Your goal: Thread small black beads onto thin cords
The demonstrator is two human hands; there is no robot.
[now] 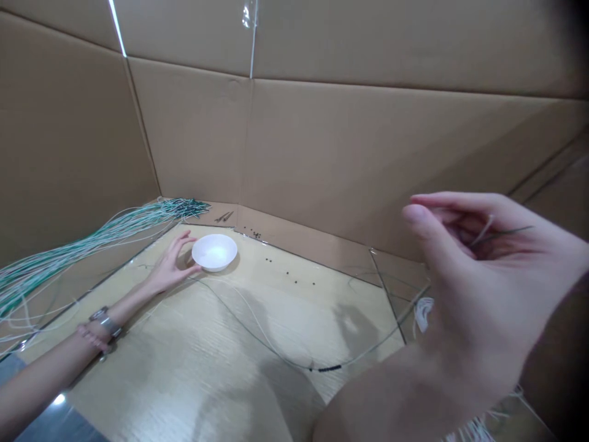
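My left hand (171,265) reaches far out over the wooden table (193,368) and touches the left side of a small white bowl (214,251), fingers apart around its rim. My right hand (473,288) is raised close to the camera with its fingers curled, pinching thin strings (499,234). A long thin cord with a few dark beads (324,368) on it runs across the table from near the bowl toward my right hand. A watch and a bracelet sit on my left wrist (103,324).
Cardboard walls (322,141) enclose the table on the left, back and right. A thick bundle of green and white strings (92,236) lies along the left wall. Small dark beads (289,273) are scattered by the back wall. White strings (423,310) lie at the right.
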